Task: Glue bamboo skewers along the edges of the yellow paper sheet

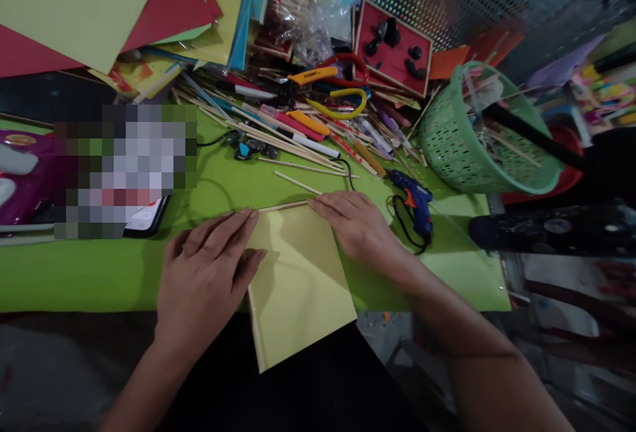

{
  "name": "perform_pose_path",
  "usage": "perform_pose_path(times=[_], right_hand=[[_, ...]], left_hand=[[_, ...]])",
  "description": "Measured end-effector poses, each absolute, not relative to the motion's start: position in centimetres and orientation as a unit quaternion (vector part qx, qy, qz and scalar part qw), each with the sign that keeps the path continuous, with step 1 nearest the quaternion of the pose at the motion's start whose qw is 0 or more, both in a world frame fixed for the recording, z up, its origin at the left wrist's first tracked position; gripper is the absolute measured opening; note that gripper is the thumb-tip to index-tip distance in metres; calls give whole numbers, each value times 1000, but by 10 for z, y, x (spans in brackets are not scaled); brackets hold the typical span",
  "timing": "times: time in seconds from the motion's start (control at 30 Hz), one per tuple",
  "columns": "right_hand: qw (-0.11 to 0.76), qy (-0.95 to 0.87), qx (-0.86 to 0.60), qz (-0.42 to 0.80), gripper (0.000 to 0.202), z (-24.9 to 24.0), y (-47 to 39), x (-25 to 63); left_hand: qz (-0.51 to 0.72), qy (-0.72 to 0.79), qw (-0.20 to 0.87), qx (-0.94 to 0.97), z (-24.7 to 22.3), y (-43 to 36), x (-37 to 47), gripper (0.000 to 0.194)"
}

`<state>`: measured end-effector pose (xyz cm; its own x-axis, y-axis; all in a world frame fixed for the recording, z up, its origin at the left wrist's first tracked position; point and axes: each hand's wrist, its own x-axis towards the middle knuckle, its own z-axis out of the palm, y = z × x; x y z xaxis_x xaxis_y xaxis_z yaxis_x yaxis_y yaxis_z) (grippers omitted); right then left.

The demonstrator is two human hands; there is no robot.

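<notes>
A yellow card (303, 273) lies at the near edge of the table, its lower part overhanging. One thin wooden stick (285, 207) runs along its far edge, and another strip (254, 329) lines its left edge. My left hand (209, 266) rests on the far left corner, fingers stretched out together and thumb apart on the card. At the far right corner, my right hand (352, 223) has its fingers closed on the stick's end. The undersides of the fingers are hidden. Just beyond them lies a loose stick (298, 182).
A blue glue gun (417, 203) lies to the right, near a green basket (447, 134). Sticks, pens and scissors (342, 104) crowd the back, before a red tray (368, 28). Coloured sheets (64, 8) are at the far left, above a phone (146, 220).
</notes>
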<state>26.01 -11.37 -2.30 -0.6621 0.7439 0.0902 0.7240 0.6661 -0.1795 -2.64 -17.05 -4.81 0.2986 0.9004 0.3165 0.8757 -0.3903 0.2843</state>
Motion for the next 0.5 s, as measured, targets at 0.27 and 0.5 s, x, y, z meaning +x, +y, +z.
perform_pose_path(times=[0.27, 0.5], right_hand=[[74, -907, -410, 64, 58, -27, -118, 259], [108, -902, -418, 26, 46, -30, -116, 261]], left_hand=[[198, 555, 27, 807, -46, -170, -25, 52], [247, 547, 37, 799, -49, -175, -29, 68]])
